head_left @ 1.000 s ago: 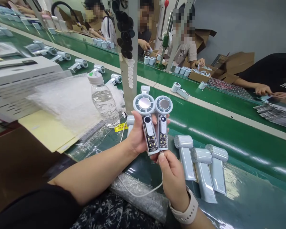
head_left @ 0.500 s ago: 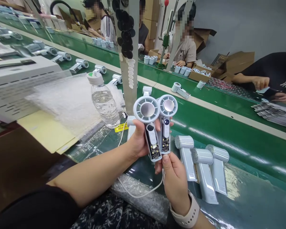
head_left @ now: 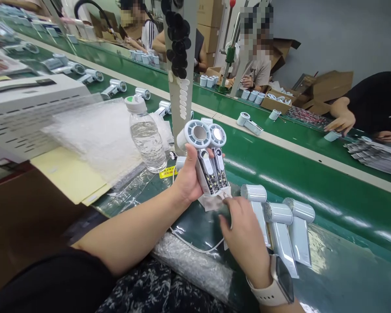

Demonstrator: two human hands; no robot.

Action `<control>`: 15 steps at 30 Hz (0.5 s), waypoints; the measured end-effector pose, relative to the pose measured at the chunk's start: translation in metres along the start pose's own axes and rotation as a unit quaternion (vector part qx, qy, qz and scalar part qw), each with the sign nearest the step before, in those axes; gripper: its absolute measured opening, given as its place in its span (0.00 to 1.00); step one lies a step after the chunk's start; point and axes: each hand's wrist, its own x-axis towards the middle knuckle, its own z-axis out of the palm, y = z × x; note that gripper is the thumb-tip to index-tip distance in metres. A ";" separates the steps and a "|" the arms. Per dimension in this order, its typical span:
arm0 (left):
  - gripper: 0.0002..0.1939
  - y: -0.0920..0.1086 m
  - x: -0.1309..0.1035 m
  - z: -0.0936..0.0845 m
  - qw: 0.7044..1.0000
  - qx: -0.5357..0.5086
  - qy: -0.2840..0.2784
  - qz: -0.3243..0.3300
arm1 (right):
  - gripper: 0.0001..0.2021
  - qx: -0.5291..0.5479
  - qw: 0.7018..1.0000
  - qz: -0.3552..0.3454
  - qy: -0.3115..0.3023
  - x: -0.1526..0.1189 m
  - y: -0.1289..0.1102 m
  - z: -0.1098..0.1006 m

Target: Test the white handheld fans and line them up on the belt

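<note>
My left hand (head_left: 188, 176) is closed around two pale blue handheld fans held side by side. The nearer fan (head_left: 200, 134) has a silver hub, and its handle front shows a bare circuit board. The second fan (head_left: 217, 135), just to its right, also has its board exposed. A crumpled whitish sheet (head_left: 211, 202) lies below their handle ends. My right hand (head_left: 244, 230), slightly blurred, is close to that sheet, thumb and forefinger apart with nothing visible between them. A white cable (head_left: 195, 248) curves across the mat beneath.
Several fans (head_left: 278, 213) lie face down to the right. A water bottle (head_left: 148, 141) stands left of a metal post (head_left: 181, 100). Bubble wrap (head_left: 198, 261) lies at the front edge. The green conveyor (head_left: 299, 169) carries more fans; co-workers sit across it.
My right hand has come away from the right fan's lower end and the cable, moving down and right. Both fans have shifted slightly left and tilted. The whitish sheet now shows below them.
</note>
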 end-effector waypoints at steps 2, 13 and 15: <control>0.32 -0.004 -0.002 0.001 1.000 0.003 -0.008 -0.023 | 0.10 0.001 0.994 -0.002 -0.106 0.002 -0.007 0.005; 0.32 -0.010 -0.006 0.001 0.996 -0.010 -0.003 -0.088 | 0.08 0.124 0.979 0.083 -0.138 0.012 0.003 -0.009; 0.32 -0.011 -0.006 -0.001 0.996 -0.012 -0.007 -0.088 | 0.07 0.212 0.967 0.111 -0.088 0.015 0.017 -0.026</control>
